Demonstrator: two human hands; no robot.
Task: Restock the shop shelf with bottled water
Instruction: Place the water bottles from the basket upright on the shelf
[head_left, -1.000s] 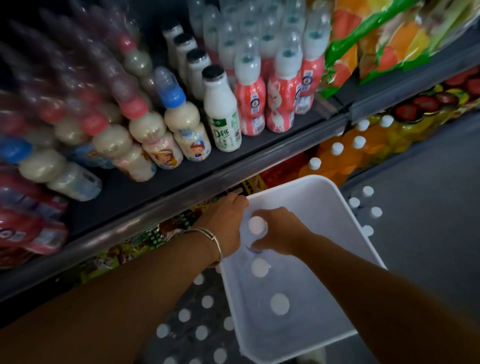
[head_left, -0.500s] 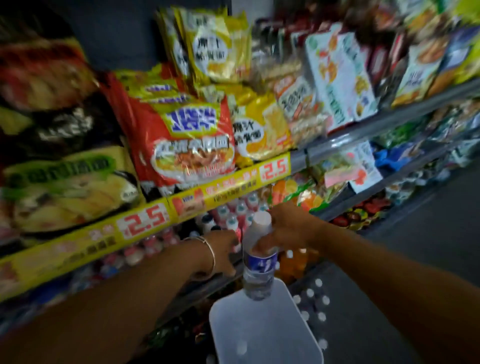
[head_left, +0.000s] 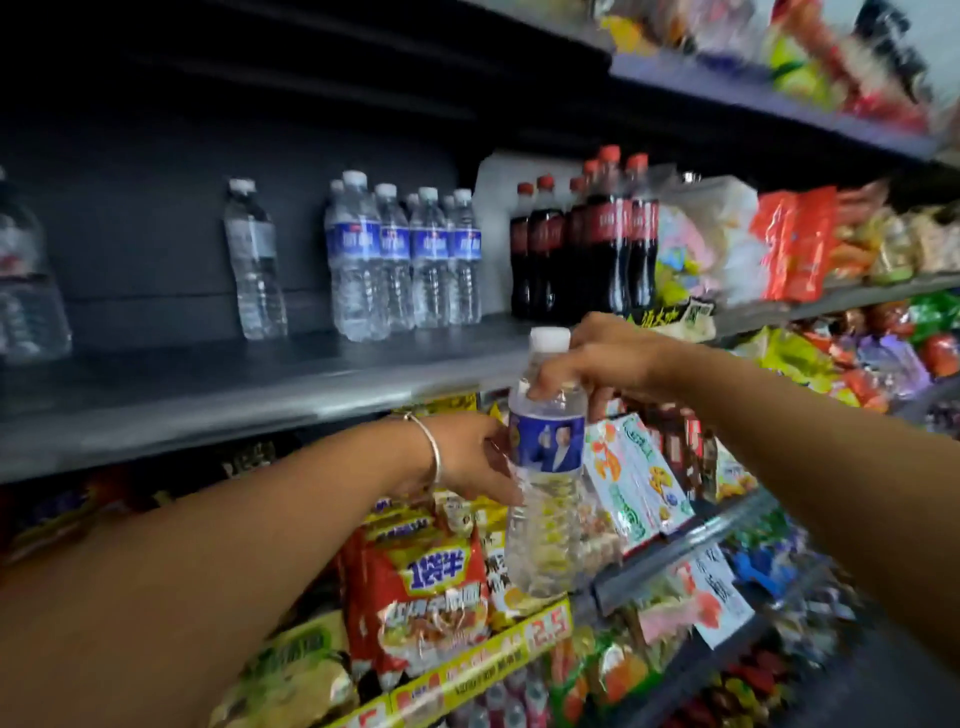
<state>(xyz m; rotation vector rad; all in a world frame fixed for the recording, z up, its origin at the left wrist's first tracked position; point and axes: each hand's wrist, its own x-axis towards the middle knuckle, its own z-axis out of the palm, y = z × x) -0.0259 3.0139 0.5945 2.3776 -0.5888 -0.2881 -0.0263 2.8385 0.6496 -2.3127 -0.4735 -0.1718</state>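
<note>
Right hand (head_left: 605, 358) pinches the clear plastic water bottle with blue label (head_left: 545, 467) at its shoulder, just below the grey metal shelf (head_left: 234, 395); left hand (head_left: 467, 457) wraps the waist. Full, probably weighty, thin-walled and slick: best gripped at the ribbed middle.

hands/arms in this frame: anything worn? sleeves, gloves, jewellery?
Both forearms are bare: no sleeves or gloves in view. The left hand has a thin silver-coloured metal bangle at the wrist. The right hand and its wrist show nothing worn. No watch or rings can be made out.

clear bottle (head_left: 545, 467), blue label, white cap; dark cola bottles (head_left: 587, 249), red caps
</note>
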